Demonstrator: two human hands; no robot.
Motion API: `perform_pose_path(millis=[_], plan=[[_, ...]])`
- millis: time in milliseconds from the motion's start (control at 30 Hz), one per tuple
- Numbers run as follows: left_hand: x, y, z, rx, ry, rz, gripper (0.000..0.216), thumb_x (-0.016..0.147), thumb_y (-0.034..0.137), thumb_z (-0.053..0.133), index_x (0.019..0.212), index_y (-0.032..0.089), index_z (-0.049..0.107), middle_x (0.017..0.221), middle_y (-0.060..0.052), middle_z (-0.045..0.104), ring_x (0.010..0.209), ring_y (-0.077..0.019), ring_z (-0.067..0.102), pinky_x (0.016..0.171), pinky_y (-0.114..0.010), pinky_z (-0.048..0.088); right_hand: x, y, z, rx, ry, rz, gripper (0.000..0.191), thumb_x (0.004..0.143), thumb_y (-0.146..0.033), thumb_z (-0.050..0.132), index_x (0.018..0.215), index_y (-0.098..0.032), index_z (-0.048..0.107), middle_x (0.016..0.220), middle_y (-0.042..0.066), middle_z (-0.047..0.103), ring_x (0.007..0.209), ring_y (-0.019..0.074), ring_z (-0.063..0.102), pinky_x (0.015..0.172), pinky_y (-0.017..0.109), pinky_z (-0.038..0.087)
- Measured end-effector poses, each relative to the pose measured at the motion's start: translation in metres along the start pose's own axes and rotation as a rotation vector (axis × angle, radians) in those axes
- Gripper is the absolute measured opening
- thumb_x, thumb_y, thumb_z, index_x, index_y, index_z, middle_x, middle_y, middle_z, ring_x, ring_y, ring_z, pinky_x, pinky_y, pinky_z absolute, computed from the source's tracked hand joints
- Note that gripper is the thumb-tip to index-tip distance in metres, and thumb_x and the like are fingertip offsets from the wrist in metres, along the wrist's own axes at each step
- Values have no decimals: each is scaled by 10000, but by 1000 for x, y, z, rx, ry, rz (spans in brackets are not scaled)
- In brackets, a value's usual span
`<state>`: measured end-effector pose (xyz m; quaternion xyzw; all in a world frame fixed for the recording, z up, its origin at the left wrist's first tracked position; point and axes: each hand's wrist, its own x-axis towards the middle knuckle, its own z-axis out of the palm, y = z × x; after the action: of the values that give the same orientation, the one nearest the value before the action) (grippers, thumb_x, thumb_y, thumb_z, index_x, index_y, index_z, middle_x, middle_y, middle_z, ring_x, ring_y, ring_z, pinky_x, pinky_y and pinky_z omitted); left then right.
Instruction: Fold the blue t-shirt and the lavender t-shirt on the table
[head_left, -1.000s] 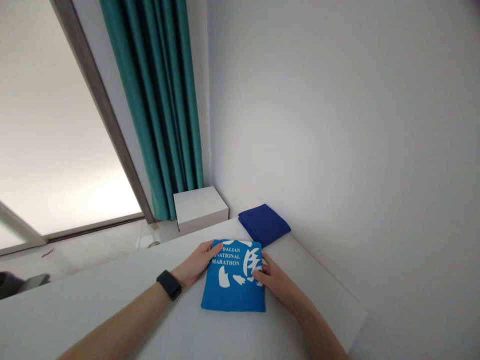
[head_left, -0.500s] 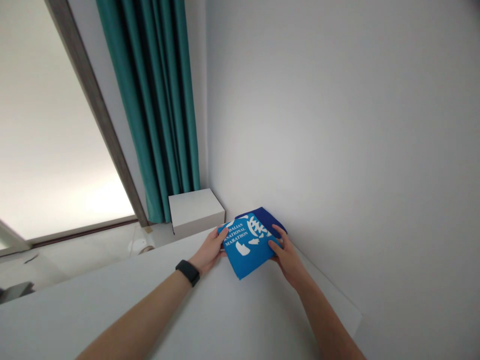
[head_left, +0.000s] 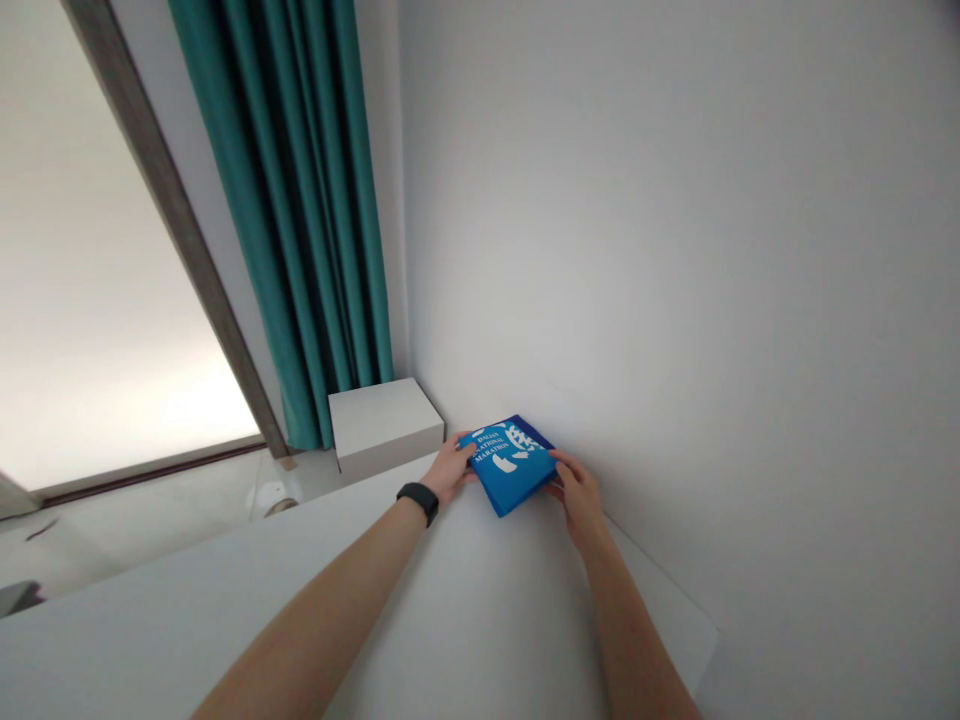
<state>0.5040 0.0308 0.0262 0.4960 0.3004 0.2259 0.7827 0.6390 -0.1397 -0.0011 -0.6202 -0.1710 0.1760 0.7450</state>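
Note:
A folded blue cloth item (head_left: 517, 482) with white lettering and shapes, partly readable as a marathon print, lies at the far end of the white surface (head_left: 480, 610). Whether it is a shirt, towel or bag I cannot tell. Behind it, close to the wall, shows a dark blue folded piece (head_left: 531, 430), mostly covered. My left hand (head_left: 451, 468), with a black band on the wrist, grips the light blue cloth at its left edge, thumb on top. At the right edge my right hand (head_left: 577, 490) pinches it, with some fingers underneath.
A white box (head_left: 386, 425) stands in the corner beyond the surface's left edge, below a teal curtain (head_left: 300, 220). The plain wall (head_left: 660, 250) rises right behind the cloth. A bright, wood-framed window or door (head_left: 112, 280) is at the left.
Both hands have moved the blue cloth a little farther away and slightly right, onto the dark blue piece, which now shows less. The view has shifted slightly.

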Motion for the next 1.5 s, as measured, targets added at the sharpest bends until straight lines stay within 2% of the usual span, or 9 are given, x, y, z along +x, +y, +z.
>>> perform_pose_path(millis=[200, 433, 633, 800, 1033, 1233, 1300, 1400, 1500], plan=[[18, 18, 16, 10, -61, 76, 272, 899, 220, 607, 1164, 257, 559, 990, -42, 663, 802, -150, 665, 641, -271, 586, 7, -6, -4, 88, 7, -160, 302, 725, -416, 667, 947, -232, 754, 1302, 69, 603, 1171, 269, 545, 855, 357, 506], [37, 8, 21, 154, 57, 63, 313, 854, 238, 661, 1140, 192, 544, 989, -80, 650, 754, -158, 652, 516, -226, 562, 14, 0, -9, 111, 41, -17, 270, 667, -376, 680, 872, -227, 773, 1377, 64, 551, 1141, 296, 572, 766, 373, 566], [40, 5, 19, 293, 67, 102, 297, 889, 235, 608, 1173, 186, 535, 1010, -87, 669, 775, -163, 677, 546, -228, 574, 15, -1, -9, 171, 68, -19, 260, 655, -329, 688, 874, -210, 760, 1243, 72, 646, 1092, 261, 607, 827, 367, 555], [43, 6, 10, 536, 120, 190, 204, 894, 231, 566, 1084, 159, 589, 930, -88, 676, 674, -165, 660, 532, -245, 550, 13, -4, -17, 156, 170, 44, 310, 649, -330, 644, 919, -201, 725, 1009, 58, 720, 910, 246, 668, 642, 320, 566], [47, 10, 3, 877, 164, 396, 149, 900, 151, 500, 893, 162, 648, 941, -92, 681, 946, -231, 637, 896, -366, 491, 5, -1, -14, 58, 164, 44, 380, 646, -361, 605, 975, -212, 723, 1140, 69, 687, 1028, 276, 630, 588, 289, 534], [28, 10, 7, 1038, 179, 538, 277, 941, 180, 443, 1137, 140, 635, 1171, -141, 623, 1149, -270, 554, 1041, -447, 392, 11, 3, -8, 25, 180, 25, 405, 629, -382, 619, 973, -200, 733, 1210, 81, 664, 1085, 267, 586, 717, 320, 532], [11, 7, 13, 1115, 116, 665, 334, 969, 246, 432, 1260, 190, 585, 1319, -115, 557, 1283, -262, 455, 1117, -450, 306, 11, 4, -8, -12, 177, 8, 426, 640, -381, 608, 1009, -208, 730, 1208, 72, 669, 1082, 259, 586, 741, 318, 518], [-13, -3, 26, 1347, -195, 974, 428, 976, 364, 448, 1382, 233, 490, 1466, -97, 453, 1387, -258, 348, 1172, -458, 207, 9, 5, -12, -59, 182, -37, 440, 654, -370, 577, 1037, -212, 725, 1187, 64, 679, 1087, 259, 587, 735, 312, 507], [-24, -15, 34, 1458, -377, 1049, 499, 974, 412, 452, 1443, 246, 411, 1509, -96, 412, 1407, -255, 331, 1180, -469, 183, 9, 9, -18, -76, 249, -45, 456, 662, -353, 535, 1055, -205, 713, 1166, 70, 684, 1082, 267, 599, 702, 313, 505]])
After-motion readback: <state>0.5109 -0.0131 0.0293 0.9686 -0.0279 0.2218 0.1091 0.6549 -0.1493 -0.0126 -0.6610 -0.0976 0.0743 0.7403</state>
